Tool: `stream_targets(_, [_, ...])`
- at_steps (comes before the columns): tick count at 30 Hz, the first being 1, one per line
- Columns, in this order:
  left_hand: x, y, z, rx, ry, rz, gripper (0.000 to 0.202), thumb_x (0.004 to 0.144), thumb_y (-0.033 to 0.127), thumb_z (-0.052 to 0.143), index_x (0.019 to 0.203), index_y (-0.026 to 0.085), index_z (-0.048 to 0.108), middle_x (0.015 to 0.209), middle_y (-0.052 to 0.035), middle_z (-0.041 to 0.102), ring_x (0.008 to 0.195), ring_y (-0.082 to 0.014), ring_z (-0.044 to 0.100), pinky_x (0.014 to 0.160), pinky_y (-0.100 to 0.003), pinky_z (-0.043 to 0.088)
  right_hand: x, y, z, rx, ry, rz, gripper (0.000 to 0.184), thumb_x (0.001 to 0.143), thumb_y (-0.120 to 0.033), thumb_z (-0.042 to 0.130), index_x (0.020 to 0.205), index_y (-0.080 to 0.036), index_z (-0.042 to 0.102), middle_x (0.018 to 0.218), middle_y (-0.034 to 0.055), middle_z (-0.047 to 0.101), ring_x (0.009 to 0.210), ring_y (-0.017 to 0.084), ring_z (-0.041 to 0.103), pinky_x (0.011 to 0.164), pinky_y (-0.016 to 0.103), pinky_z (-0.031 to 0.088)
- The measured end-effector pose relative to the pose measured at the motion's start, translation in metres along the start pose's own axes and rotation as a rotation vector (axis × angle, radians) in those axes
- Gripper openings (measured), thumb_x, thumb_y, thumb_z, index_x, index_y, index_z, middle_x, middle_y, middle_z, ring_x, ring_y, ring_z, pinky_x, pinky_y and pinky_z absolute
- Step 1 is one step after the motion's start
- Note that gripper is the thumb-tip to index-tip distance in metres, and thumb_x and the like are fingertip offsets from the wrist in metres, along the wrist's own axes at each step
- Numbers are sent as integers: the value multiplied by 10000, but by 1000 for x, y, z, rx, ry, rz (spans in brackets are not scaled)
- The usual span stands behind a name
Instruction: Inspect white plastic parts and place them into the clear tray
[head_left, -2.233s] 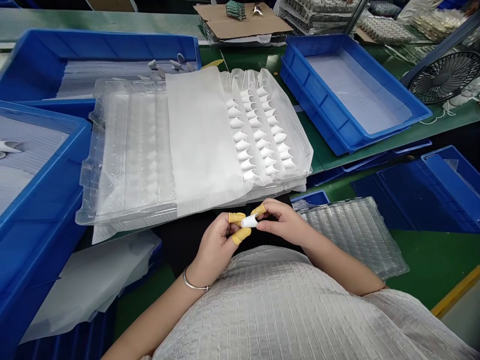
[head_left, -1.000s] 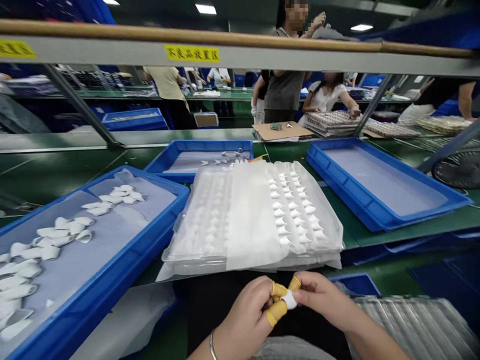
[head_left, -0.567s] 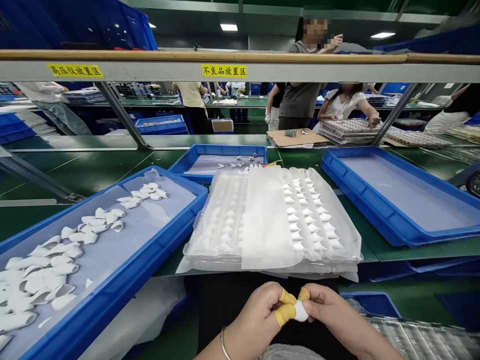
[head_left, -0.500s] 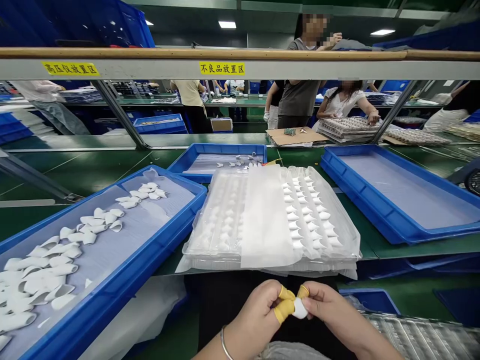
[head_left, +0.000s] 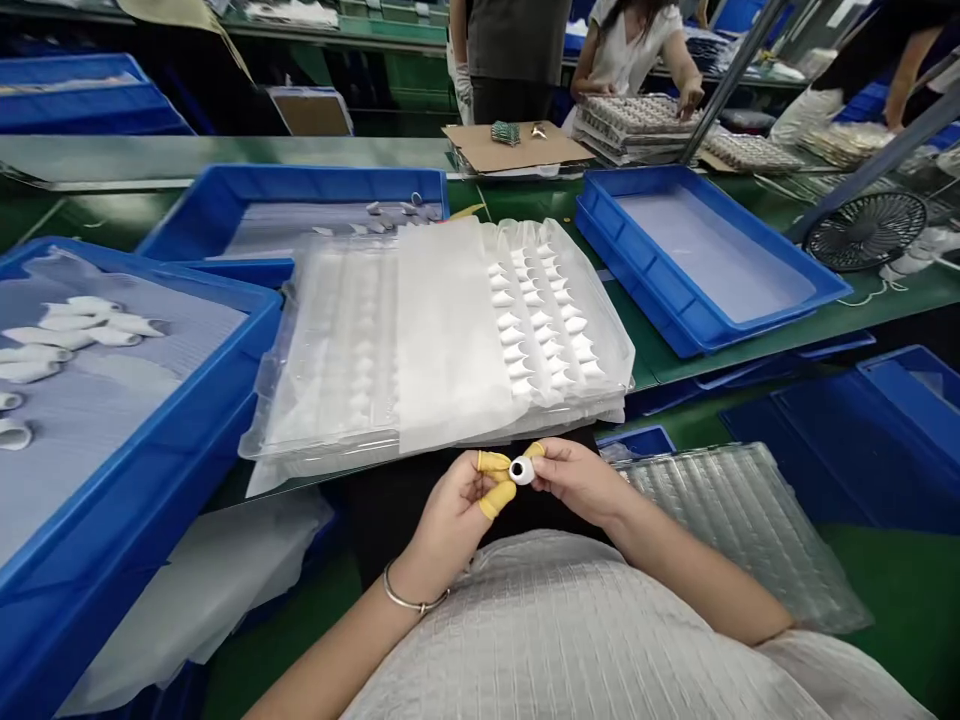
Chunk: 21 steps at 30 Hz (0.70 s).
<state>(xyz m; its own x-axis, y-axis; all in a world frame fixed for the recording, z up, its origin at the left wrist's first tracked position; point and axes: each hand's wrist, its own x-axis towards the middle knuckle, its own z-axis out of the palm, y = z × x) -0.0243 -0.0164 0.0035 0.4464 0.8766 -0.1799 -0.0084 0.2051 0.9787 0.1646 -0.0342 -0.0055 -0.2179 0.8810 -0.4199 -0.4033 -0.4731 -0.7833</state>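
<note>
Left hand (head_left: 457,510) & right hand (head_left: 574,480) pinch a small white cap (head_left: 519,469) w/ yellow-cotted fingertips; clear tray (head_left: 330,400) at 12 o'clock.

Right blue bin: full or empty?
Empty: the right blue bin shows only a bare pale liner, no white parts.

L hand (head_left: 457,505) + R hand (head_left: 574,480) pinch white cap (head_left: 519,469), below clear tray (head_left: 337,360).
</note>
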Motion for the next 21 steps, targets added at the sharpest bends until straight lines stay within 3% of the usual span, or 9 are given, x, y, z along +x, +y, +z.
stream_targets(10, [-2, -1, 2, 165, 12, 21, 96, 821, 250, 647, 859, 172, 606, 752, 1, 618, 642, -107, 565, 590, -229, 481, -1, 9, -2, 68, -16, 78, 340, 665, -410, 867, 777, -147, 683, 735, -2, 617, 660, 105, 527, 660, 238, 407])
stream_targets(13, [-6, 6, -5, 351, -21, 168, 54, 871, 241, 609, 873, 188, 612, 757, -2, 621, 640, -116, 577, 580, -233, 492, -8, 0, -2, -39, -51, 45, 340, 703, -438, 834, 766, -152, 661, 713, -3, 611, 646, 111, 523, 649, 248, 411])
stream_targets(15, [-5, 18, -14, 559, -23, 401, 66, 900, 253, 594, 932, 202, 621, 803, -19, 639, 697, -141, 606, 626, -263, 518, -13, -22, -1, -187, -110, -28, 327, 756, -449, 790, 772, -151, 657, 716, 5, 614, 654, 121, 531, 662, 264, 422])
stream_targets(17, [1, 33, -25, 803, 9, 632, 210, 886, 299, 633, 1077, 213, 614, 962, -70, 667, 884, -212, 641, 775, -359, 547, -12, -56, 1, -353, -143, -140, 296, 800, -437, 748, 791, -155, 660, 741, 14, 619, 690, 138, 550, 690, 283, 438])
stream_targets(19, [12, 45, -37, 1054, 38, 719, 404, 846, 323, 683, 1218, 215, 571, 1169, -127, 633, 1136, -316, 578, 957, -502, 487, 1, -97, 3, -515, -85, -279, 253, 817, -407, 724, 797, -164, 657, 770, 15, 617, 728, 149, 555, 704, 286, 438])
stream_targets(21, [23, 51, -48, 1251, 16, 701, 428, 847, 262, 666, 1256, 214, 552, 1263, -135, 597, 1268, -365, 486, 1048, -588, 397, 28, -137, 2, -693, 57, -434, 216, 831, -369, 697, 773, -168, 641, 773, 8, 597, 738, 147, 534, 699, 272, 418])
